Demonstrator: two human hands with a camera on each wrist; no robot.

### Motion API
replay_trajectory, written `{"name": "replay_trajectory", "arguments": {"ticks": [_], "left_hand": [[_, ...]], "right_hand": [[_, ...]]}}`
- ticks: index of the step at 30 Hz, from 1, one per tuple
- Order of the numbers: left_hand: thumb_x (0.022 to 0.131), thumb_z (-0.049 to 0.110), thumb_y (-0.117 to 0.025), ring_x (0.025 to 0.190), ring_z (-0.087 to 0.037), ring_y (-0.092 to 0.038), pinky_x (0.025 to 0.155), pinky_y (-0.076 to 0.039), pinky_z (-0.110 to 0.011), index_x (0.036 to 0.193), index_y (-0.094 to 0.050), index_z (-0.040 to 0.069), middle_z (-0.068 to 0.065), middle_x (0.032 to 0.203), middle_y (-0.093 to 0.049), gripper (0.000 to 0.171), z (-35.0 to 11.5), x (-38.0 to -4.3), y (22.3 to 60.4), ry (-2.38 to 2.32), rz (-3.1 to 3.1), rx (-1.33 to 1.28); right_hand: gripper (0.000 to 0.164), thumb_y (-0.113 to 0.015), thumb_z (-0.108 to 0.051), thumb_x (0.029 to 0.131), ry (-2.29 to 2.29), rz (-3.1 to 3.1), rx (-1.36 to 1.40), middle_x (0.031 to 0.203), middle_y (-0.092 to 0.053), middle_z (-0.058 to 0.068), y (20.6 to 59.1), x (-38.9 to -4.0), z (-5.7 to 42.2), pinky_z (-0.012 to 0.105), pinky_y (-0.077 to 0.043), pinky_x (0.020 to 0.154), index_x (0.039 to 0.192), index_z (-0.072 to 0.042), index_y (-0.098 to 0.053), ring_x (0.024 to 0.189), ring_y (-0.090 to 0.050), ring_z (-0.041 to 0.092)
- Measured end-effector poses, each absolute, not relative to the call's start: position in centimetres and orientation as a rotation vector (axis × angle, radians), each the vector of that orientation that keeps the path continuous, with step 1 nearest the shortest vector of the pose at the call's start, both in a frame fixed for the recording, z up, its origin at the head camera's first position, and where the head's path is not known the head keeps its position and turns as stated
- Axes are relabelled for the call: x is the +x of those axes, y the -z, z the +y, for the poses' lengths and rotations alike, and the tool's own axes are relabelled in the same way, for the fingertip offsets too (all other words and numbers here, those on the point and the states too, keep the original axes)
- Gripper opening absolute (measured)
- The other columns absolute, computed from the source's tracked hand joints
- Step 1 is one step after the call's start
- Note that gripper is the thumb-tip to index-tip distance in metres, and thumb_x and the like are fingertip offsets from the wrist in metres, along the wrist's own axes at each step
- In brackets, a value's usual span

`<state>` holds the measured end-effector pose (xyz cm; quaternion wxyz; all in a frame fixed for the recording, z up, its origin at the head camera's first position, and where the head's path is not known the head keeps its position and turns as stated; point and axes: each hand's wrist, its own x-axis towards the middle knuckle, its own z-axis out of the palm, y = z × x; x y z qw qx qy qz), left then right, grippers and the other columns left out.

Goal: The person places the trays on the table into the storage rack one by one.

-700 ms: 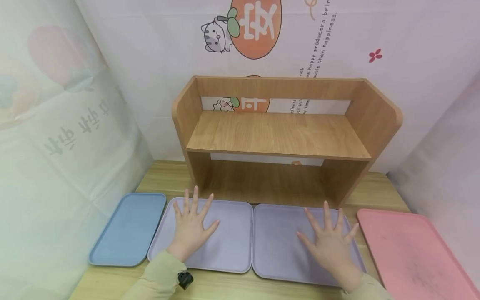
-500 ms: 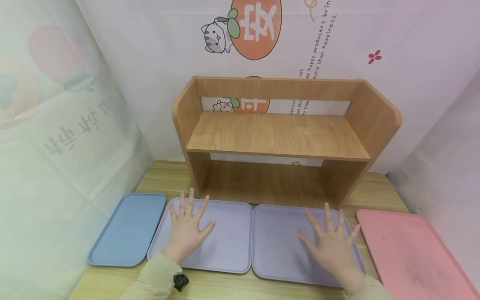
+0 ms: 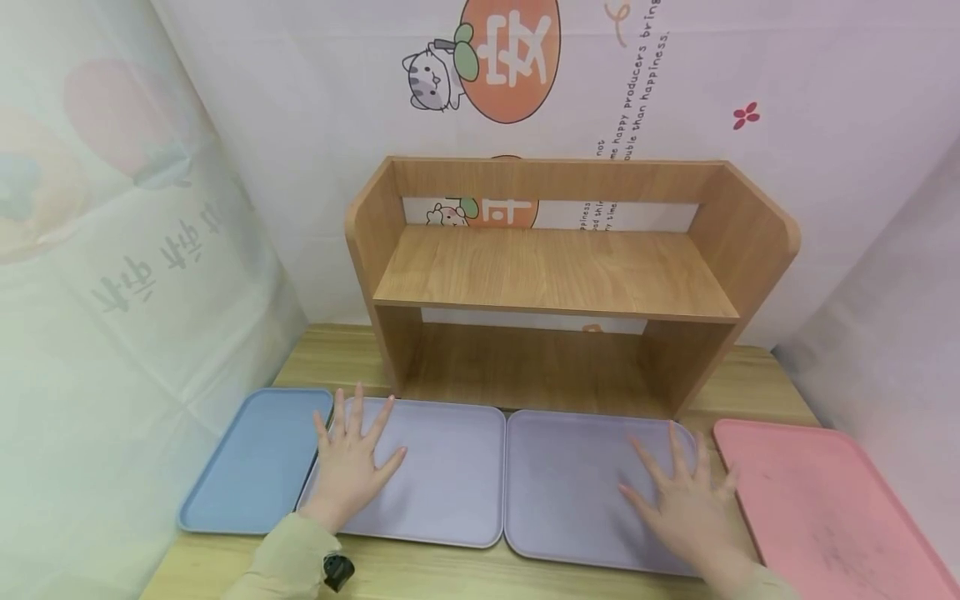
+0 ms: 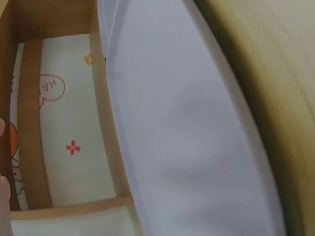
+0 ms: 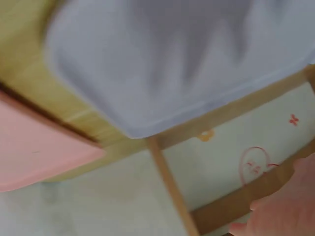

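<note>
Honestly can't tell if this is somebody's home or a studio, but it's basically a little tabletop booth. Pale sheets close it in: the back sheet (image 3: 315, 108) with a printed cartoon cat (image 3: 431, 79) along the far edge, a creased left sheet (image 3: 150, 375) and a right sheet (image 3: 900, 300) down the sides. The wood-grain tabletop (image 3: 420, 575) just has a wooden shelf (image 3: 555, 271) near its far edge and trays (image 3: 442, 475) lined up in front.

One blue tray (image 3: 251, 467), two purple trays (image 3: 450, 475) and one pink tray (image 3: 817, 483) make four; there is one shelf unit (image 3: 555, 271) and one table (image 3: 427, 575).
</note>
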<state>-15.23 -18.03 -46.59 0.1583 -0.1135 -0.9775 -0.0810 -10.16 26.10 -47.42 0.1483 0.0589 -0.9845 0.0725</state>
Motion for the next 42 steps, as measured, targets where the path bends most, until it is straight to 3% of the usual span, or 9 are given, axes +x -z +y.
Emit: {"name": "replay_trajectory", "arguments": {"ticks": [4,12,14,18,23,27,31,39,42], "left_hand": [[0.086,0.051,-0.058,0.143,-0.044,0.008,0.107,0.002,-0.072,0.149,-0.031,0.022,-0.018,0.158,0.005,0.074,-19.1,-15.8,45.3,0.242,-2.783,-0.319],[0.09,0.067,-0.032,0.141,-0.049,0.003,0.11,0.002,-0.069,0.15,-0.027,0.021,-0.022,0.157,0.005,0.075,-20.6,-17.8,41.6,0.299,-2.617,-0.403],[0.09,0.066,-0.034,0.141,-0.049,0.002,0.11,-0.002,-0.069,0.15,-0.026,0.022,-0.024,0.156,0.004,0.075,-20.6,-18.4,40.4,0.325,-2.575,-0.426],[0.084,0.043,-0.062,0.14,-0.051,-0.002,0.106,-0.019,-0.071,0.149,-0.026,0.019,-0.03,0.153,0.0,0.078,-20.1,-20.0,37.7,0.405,-2.482,-0.466],[0.077,0.023,-0.076,0.138,-0.052,-0.01,0.098,-0.033,-0.071,0.146,-0.024,0.011,-0.032,0.15,-0.007,0.088,-19.4,-22.2,34.7,0.535,-2.364,-0.531],[0.078,0.014,-0.076,0.137,-0.049,-0.018,0.102,-0.033,-0.066,0.147,-0.02,0.008,-0.03,0.15,-0.013,0.088,-19.2,-24.1,32.8,0.656,-2.343,-0.544],[0.081,0.007,-0.073,0.139,-0.043,-0.021,0.108,-0.031,-0.059,0.15,-0.014,0.01,-0.025,0.152,-0.016,0.091,-19.1,-25.6,31.2,0.806,-2.393,-0.526],[0.085,-0.004,-0.063,0.128,-0.047,-0.04,0.092,-0.047,-0.056,0.153,-0.001,0.028,-0.017,0.156,-0.02,0.097,-18.9,-27.4,29.2,1.098,-2.507,-0.49],[0.086,-0.006,-0.061,0.121,-0.048,-0.047,0.09,-0.049,-0.055,0.153,-0.003,0.032,-0.018,0.153,-0.026,0.096,-19.0,-27.8,28.9,1.08,-2.511,-0.464]], "right_hand": [[0.066,-0.06,-0.059,0.081,-0.212,-2.798,0.17,0.152,-0.024,0.022,48.5,-10.0,27.8,0.085,-0.003,0.092,0.14,-0.034,-0.042,0.138,-0.009,0.054],[0.074,-0.061,-0.056,0.082,-0.233,-2.823,0.18,0.16,-0.002,0.013,52.0,-9.4,30.9,0.077,0.018,0.096,0.147,-0.04,-0.028,0.143,0.015,0.04],[0.075,-0.061,-0.057,0.082,-0.219,-2.828,0.203,0.16,0.001,0.01,52.7,-9.2,31.5,0.076,0.018,0.096,0.147,-0.04,-0.027,0.143,0.018,0.037],[0.074,-0.06,-0.06,0.08,-0.193,-2.817,0.253,0.16,-0.003,0.01,54.0,-8.8,32.6,0.079,0.011,0.097,0.145,-0.037,-0.033,0.143,0.011,0.044],[0.07,-0.061,-0.061,0.079,-0.211,-2.816,0.301,0.153,-0.022,0.018,55.3,-8.3,33.4,0.081,0.004,0.097,0.14,-0.034,-0.042,0.131,-0.023,0.057],[0.069,-0.06,-0.061,0.079,-0.186,-2.849,0.309,0.143,-0.036,0.025,55.8,-8.1,33.7,0.08,-0.006,0.097,0.14,-0.036,-0.042,0.124,-0.032,0.056],[0.07,-0.059,-0.06,0.081,-0.178,-2.931,0.306,0.141,-0.035,0.03,55.8,-8.1,33.7,0.079,-0.014,0.096,0.144,-0.036,-0.037,0.126,-0.027,0.059],[0.077,-0.062,-0.058,0.08,-0.189,-3.022,0.343,0.14,-0.033,0.036,55.2,-8.9,33.6,0.077,-0.024,0.093,0.147,-0.038,-0.03,0.122,-0.028,0.064],[0.077,-0.065,-0.057,0.078,-0.191,-3.028,0.354,0.139,-0.034,0.037,54.9,-9.3,33.7,0.076,-0.027,0.092,0.144,-0.03,-0.037,0.12,-0.029,0.065]]}}
